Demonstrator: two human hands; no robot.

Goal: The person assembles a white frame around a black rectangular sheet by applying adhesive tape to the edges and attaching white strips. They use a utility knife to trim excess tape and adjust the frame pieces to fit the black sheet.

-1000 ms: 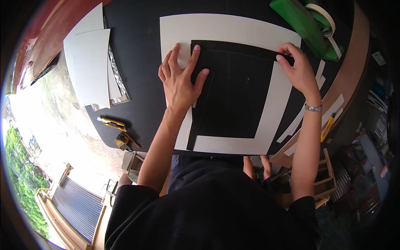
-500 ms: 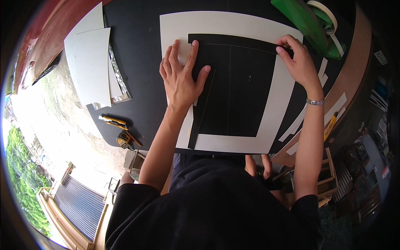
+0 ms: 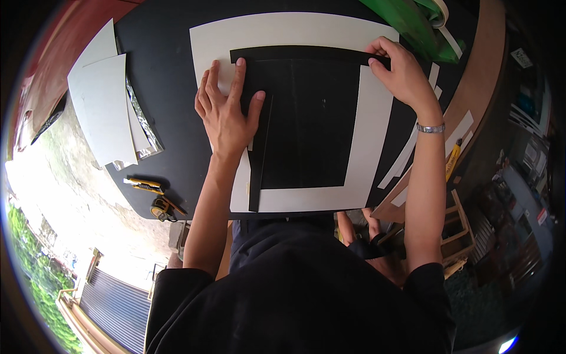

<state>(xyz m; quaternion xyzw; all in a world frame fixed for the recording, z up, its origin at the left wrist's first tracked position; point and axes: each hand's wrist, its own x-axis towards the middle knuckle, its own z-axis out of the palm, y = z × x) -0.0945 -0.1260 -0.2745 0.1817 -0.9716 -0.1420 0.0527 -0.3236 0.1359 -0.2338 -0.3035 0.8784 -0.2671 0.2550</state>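
A white board frame (image 3: 295,26) with a rectangular opening lies on the black tabletop (image 3: 171,76). Along the far side of its opening runs a long black strip (image 3: 306,53). My left hand (image 3: 227,115) rests spread out, its index fingertip pressing the strip's left end and its other fingers on the white board. At the strip's other end, my right hand (image 3: 401,74) pinches it between thumb and fingers, near the frame's far right corner. A second black strip (image 3: 257,171) lies along the opening's left side, its upper part close to my left thumb.
A green tape dispenser (image 3: 415,29) stands at the far right. White sheets (image 3: 100,112) lie at the left, with a yellow utility knife (image 3: 144,184) and a tape measure (image 3: 160,207) nearer me. White offcut strips (image 3: 401,156) and a yellow cutter (image 3: 454,156) are along the right.
The whole view has shifted, so the table and board appear farther left. Both hands keep the same places on the strip, the left pressing and the right pinching.
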